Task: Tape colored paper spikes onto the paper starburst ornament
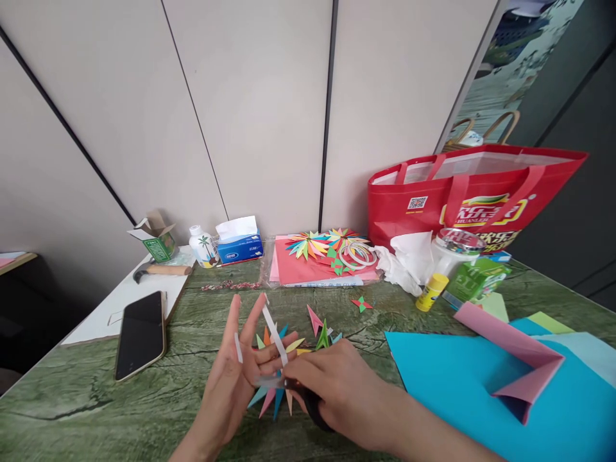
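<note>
My left hand (230,377) is held palm up with its fingers spread. A strip of white tape (276,335) runs from one of its fingertips down to the fingers of my right hand (349,393). Another short piece of tape (238,347) clings to a left finger. My right hand is closed around black-handled scissors (316,408), whose blades point left under the strip. Below both hands lies a many-pointed folded-paper star (275,403), partly hidden by them. Just beyond are a pink folded point (314,319) and a green folded point (323,337).
Blue paper (433,378) and a pink folded sheet (510,340) lie at right. A yellow glue stick (432,292), tissues (402,263), and a red bag (409,212) stand behind. At left are a phone (140,335), a hammer (163,270) and a tissue box (239,248).
</note>
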{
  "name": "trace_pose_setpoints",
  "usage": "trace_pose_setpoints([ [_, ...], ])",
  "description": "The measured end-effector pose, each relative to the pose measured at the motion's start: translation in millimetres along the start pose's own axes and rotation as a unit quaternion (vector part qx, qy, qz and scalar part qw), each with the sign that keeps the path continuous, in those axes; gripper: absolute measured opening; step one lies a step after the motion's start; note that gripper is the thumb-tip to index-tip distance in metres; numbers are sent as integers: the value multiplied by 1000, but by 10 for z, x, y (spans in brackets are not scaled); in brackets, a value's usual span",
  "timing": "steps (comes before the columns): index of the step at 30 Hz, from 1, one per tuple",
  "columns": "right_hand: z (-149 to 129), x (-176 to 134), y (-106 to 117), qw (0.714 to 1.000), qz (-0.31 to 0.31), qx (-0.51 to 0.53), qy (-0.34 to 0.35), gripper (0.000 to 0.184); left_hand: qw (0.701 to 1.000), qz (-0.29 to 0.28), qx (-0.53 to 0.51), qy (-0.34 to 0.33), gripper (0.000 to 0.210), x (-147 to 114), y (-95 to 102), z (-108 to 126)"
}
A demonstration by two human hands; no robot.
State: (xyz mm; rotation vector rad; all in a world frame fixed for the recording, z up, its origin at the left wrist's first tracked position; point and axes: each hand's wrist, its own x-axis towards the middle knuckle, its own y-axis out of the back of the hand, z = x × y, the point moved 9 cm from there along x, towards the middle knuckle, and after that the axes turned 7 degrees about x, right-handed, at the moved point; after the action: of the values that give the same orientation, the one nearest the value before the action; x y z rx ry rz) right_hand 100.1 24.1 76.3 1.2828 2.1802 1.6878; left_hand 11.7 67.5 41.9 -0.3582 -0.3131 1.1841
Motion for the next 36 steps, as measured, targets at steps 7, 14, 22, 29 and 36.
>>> trace_pose_setpoints([
  [7,-251,-38,-40,987,-53,-114,105,14,999,36,-17,-10,58,31,96,25],
  [14,-493,-58,25,971,13,-155,180,19,999,49,-12,-4,54,26,128,70],
  [22,-432,-21,200,983,-2,-139,121,10,998,53,13,-25,63,23,127,136],
  [29,37,-6,278,979,-41,-202,-6,22,999,39,23,-19,65,17,102,118],
  [36,87,28,213,972,-30,-234,6,22,999,24,22,-9,64,6,67,59],
])
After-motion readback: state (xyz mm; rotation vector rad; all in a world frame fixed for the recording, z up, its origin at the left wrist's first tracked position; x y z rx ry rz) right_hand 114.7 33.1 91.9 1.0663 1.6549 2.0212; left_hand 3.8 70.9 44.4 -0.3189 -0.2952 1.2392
